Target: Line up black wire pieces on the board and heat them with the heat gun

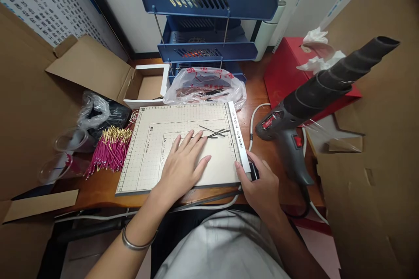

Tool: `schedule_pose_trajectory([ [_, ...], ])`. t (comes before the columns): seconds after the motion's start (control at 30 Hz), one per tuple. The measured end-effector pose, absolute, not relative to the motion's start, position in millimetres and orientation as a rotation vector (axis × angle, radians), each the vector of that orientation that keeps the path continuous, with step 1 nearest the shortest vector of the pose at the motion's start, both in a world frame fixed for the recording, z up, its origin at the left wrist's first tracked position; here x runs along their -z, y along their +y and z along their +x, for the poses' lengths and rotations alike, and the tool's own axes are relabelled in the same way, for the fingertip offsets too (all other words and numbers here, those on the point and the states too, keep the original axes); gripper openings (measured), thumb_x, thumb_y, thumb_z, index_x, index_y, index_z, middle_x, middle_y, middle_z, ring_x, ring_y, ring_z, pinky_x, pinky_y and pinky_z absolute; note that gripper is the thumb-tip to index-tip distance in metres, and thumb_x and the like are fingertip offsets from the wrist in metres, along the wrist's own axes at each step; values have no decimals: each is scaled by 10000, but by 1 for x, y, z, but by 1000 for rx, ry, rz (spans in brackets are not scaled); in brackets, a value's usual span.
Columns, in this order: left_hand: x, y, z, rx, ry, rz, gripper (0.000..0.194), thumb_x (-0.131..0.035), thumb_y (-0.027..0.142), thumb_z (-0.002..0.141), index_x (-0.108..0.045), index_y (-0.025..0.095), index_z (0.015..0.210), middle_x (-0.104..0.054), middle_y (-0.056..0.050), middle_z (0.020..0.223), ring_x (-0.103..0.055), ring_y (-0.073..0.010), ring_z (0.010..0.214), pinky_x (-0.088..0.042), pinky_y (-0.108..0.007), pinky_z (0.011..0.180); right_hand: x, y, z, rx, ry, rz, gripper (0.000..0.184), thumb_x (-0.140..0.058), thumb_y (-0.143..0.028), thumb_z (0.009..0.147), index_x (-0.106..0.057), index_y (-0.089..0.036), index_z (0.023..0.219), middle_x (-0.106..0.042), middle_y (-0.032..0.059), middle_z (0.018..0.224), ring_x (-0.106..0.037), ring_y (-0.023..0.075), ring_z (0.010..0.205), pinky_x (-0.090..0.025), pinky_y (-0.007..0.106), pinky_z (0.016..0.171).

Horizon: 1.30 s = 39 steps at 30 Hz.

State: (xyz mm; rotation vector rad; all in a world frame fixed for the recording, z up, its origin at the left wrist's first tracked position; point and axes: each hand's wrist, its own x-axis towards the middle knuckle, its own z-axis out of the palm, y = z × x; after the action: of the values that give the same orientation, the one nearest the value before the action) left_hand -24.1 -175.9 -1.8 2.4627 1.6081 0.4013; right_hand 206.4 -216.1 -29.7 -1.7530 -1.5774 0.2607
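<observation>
A paper cutter board (pixel 153 157) with a printed grid lies on the wooden desk in front of me. My left hand (pixel 183 161) rests flat on the board, fingers stretched out toward a few thin black strips (pixel 214 132) lying crossed near the blade arm. My right hand (pixel 262 185) is closed around the black handle end of the cutter's blade arm (pixel 238 135) at the board's right near corner.
A bundle of pink wires with gold tips (pixel 109 150) lies left of the board. A heat gun (pixel 314 100) stands to the right beside a red tissue box (pixel 288 74). Behind are a plastic bag (pixel 204 85), blue stacked trays (pixel 206 22) and cardboard boxes (pixel 94 67).
</observation>
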Motion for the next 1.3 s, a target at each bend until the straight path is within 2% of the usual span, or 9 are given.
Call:
schedule_pose_trajectory([
  [0.33,-1,-178,-20,-364,1562,2483,574,-452,430,1106,-468,154,1609,-451,-102,1693,-349,-343,1617,-304,-652,1311,31,-228,207,-212,-1549,-1745,451,-667,-471,954,-769,-110,1205,-816,138,950,-756,260,826,-623,396,806],
  [0.57,-4,-178,-19,-342,1570,2464,569,-449,438,1109,-489,144,1595,-442,-96,1700,-346,-341,1618,-298,-652,1315,33,-229,208,-361,-1486,-1732,453,-692,-494,931,-722,-162,1237,-798,143,1154,-753,292,1044,-607,454,939],
  [0.73,-4,-179,-20,-362,1569,2452,562,-459,444,1105,-505,157,1587,-454,-101,1692,-348,-332,1619,-290,-635,1324,35,-229,214,-388,-1486,-1646,464,-732,-490,908,-701,-162,1235,-769,140,1156,-736,267,1017,-606,428,910],
  [0.83,-3,-179,-21,-379,1568,2450,563,-458,456,1105,-508,162,1583,-458,-100,1690,-354,-323,1617,-288,-614,1331,36,-231,222,-505,-1427,-1596,430,-673,-497,958,-702,-177,1243,-769,129,1164,-741,246,997,-598,389,869],
  [0.9,-2,-179,-21,-391,1567,2455,565,-458,458,1106,-504,161,1585,-460,-99,1688,-357,-322,1616,-291,-606,1331,36,-233,228,-604,-1350,-1568,401,-592,-512,1007,-728,-183,1192,-779,117,1132,-745,234,987,-585,369,861],
  [1.0,0,-178,-22,-416,1568,2462,560,-460,451,1108,-495,171,1592,-456,-98,1691,-357,-326,1615,-304,-605,1324,35,-234,236,-738,-1260,-1590,452,-491,-547,1048,-773,-195,1041,-798,96,1039,-735,229,959,-557,355,858],
  [1.1,-3,-181,-23,-468,1553,2490,571,-460,468,1113,-476,173,1602,-452,-106,1693,-349,-336,1617,-316,-618,1310,31,-231,243,-872,-1162,-1644,458,-523,-568,1025,-785,-196,977,-804,85,1001,-725,232,932,-540,343,832],
  [1.2,-10,-193,-22,-493,1406,2623,665,-497,575,1086,-445,186,1623,-427,-110,1708,-312,-346,1632,-217,-640,1338,24,-228,251,-1044,-1116,-1666,405,-600,-550,973,-788,-199,1046,-799,67,961,-707,221,853,-520,319,743],
  [1.3,-13,-209,-21,-414,1174,2780,866,-587,713,992,-402,181,1650,-413,-114,1718,-292,-356,1636,-73,-632,1364,18,-226,257,-1193,-1157,-1672,383,-630,-509,931,-795,-196,1075,-770,42,859,-656,198,759,-477,300,677],
])
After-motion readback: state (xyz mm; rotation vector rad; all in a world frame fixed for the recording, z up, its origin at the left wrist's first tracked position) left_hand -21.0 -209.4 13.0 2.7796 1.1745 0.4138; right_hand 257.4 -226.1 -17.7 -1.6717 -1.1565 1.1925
